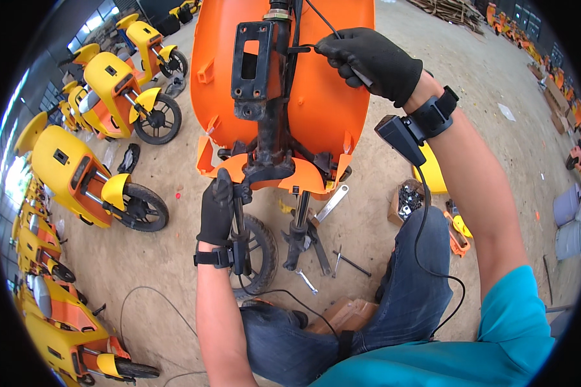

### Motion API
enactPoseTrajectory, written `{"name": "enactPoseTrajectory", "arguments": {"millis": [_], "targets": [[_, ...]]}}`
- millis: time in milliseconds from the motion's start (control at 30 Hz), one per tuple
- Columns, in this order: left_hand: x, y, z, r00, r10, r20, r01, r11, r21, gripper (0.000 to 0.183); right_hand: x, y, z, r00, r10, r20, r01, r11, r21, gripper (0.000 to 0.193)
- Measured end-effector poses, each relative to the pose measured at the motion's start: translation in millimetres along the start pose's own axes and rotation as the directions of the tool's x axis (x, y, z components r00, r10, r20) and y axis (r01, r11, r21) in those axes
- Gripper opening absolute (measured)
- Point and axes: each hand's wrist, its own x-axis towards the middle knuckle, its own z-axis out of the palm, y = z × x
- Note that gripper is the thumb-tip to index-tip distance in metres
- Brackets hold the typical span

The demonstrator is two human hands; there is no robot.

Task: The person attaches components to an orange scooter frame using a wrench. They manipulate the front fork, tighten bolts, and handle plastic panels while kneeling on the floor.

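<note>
The left hand (216, 205), gloved in black, is closed around the left fork leg (239, 213) of an orange scooter front (284, 90), just above the front wheel (258, 255). The right hand (368, 59), also gloved, is closed on a slim metal tool (361, 77) and pinches a thin black cable (319, 22) beside the black steering column (274, 109). To do this well, it seems wise to keep the left grip firm so the fork does not swing, and to guide the cable along the column without pinching it against the black bracket (255, 61).

The scooter front stands upright straight ahead of the person, between the knees, on the dusty concrete floor (174, 258). Its orange shell is glossy and hollow on this side, with moulded tabs along the lower edge. The column and fork look dark and greasy. Spanners (306, 280) lie on the floor near the wheel, a small box of bolts (407, 201) sits to the right, and finished yellow scooters (119, 97) stand in rows at the left.
</note>
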Motion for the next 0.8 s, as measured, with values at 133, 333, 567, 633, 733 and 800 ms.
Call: {"name": "enactPoseTrajectory", "arguments": {"millis": [133, 333, 567, 633, 733, 800], "targets": [[2.0, 1.3, 4.5, 1.000, -0.017, 0.004, 0.017, 0.999, -0.039, 0.057, 11.6, -0.5, 0.0, 0.983, -0.126, -0.131, 0.087, 0.959, -0.269, 0.025], [2.1, -0.2, 5.2, 1.000, -0.012, -0.025, 0.011, 0.998, -0.058, 0.062, 32.0, -31.2, 6.0, 0.966, -0.191, -0.171, 0.033, 0.754, -0.656, 0.028], [5.4, -7.3, 4.6, 1.000, -0.003, -0.023, 0.002, 0.999, -0.051, 0.064, 36.8, -34.9, 2.6, 0.960, -0.252, -0.119, 0.099, 0.708, -0.699, 0.025], [4.8, -5.2, 7.5, 0.999, -0.008, -0.040, 0.005, 0.997, -0.076, 0.065, 42.9, -31.7, -1.7, 0.968, -0.235, -0.084, 0.097, 0.665, -0.740, 0.025], [7.2, -6.5, 8.4, 0.999, -0.030, -0.036, 0.026, 0.992, -0.124, 0.066, 41.2, -22.9, 2.1, 0.972, -0.227, -0.058, 0.145, 0.775, -0.615, 0.023], [5.9, -5.3, 7.8, 0.998, -0.016, -0.058, 0.013, 0.998, -0.054, 0.067, 40.5, -22.9, 1.9, 0.975, -0.208, -0.075, 0.116, 0.768, -0.630, 0.022]]}}
